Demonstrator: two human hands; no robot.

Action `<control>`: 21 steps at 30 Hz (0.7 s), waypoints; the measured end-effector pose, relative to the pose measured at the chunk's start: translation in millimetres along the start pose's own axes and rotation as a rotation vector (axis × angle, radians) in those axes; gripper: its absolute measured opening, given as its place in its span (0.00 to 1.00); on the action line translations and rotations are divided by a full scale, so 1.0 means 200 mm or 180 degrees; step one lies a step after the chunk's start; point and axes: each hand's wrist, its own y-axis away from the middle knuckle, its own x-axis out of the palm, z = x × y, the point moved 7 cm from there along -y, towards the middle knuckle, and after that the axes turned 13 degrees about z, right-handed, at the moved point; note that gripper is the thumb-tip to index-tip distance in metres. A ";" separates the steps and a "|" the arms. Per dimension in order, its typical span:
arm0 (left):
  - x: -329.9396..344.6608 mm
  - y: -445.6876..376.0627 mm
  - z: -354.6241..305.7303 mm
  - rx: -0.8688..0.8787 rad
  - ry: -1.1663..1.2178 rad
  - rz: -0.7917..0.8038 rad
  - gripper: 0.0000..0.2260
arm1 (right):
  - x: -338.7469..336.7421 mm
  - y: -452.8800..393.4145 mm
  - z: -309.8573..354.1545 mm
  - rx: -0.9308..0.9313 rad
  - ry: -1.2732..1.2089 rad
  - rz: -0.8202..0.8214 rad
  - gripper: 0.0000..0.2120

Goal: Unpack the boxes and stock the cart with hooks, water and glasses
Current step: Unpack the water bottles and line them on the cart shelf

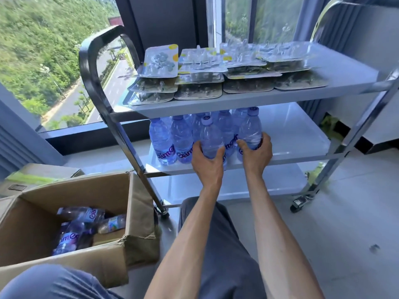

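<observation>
On the middle shelf (291,134), each hand holds one standing bottle, left hand (208,157) on the front bottle (210,139), right hand (257,151) on the end bottle (250,130), with bare shelf to the right.

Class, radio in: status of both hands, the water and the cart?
Left hand and right hand each grip a water bottle on middle shelf. More bottles in open box. Nothing blocking.
</observation>
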 end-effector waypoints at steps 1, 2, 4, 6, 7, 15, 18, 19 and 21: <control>0.01 0.00 0.01 -0.0007 -0.0019 -0.0004 0.22 | 0.01 -0.01 -0.01 0.0014 0.0000 0.0013 0.27; 0.01 0.01 0.01 -0.0008 -0.0054 -0.0013 0.23 | 0.02 -0.02 -0.01 0.0012 0.0021 0.0038 0.27; 0.02 0.00 0.02 0.0012 -0.0128 -0.0029 0.22 | 0.05 -0.04 -0.01 -0.0011 0.0040 0.0116 0.27; 0.03 -0.01 0.02 -0.0037 -0.0153 -0.0010 0.23 | 0.07 -0.06 -0.02 -0.0019 0.0025 0.0170 0.27; 0.03 -0.01 0.03 -0.0073 -0.0149 0.0006 0.24 | 0.08 -0.07 -0.02 -0.0018 0.0017 0.0166 0.26; 0.04 0.00 0.01 0.0128 -0.0244 0.0047 0.23 | 0.11 -0.12 -0.04 -0.0118 0.0024 0.0085 0.25; 0.04 0.00 0.02 0.0128 -0.0199 0.0069 0.23 | 0.11 -0.13 -0.06 -0.0190 0.0044 0.0091 0.25; 0.04 -0.01 0.02 0.0124 -0.0179 0.0067 0.23 | 0.12 -0.13 -0.06 -0.0204 0.0048 0.0101 0.25; 0.04 -0.02 0.04 0.0086 -0.0147 0.0056 0.24 | 0.12 -0.14 -0.07 -0.0212 0.0048 0.0118 0.24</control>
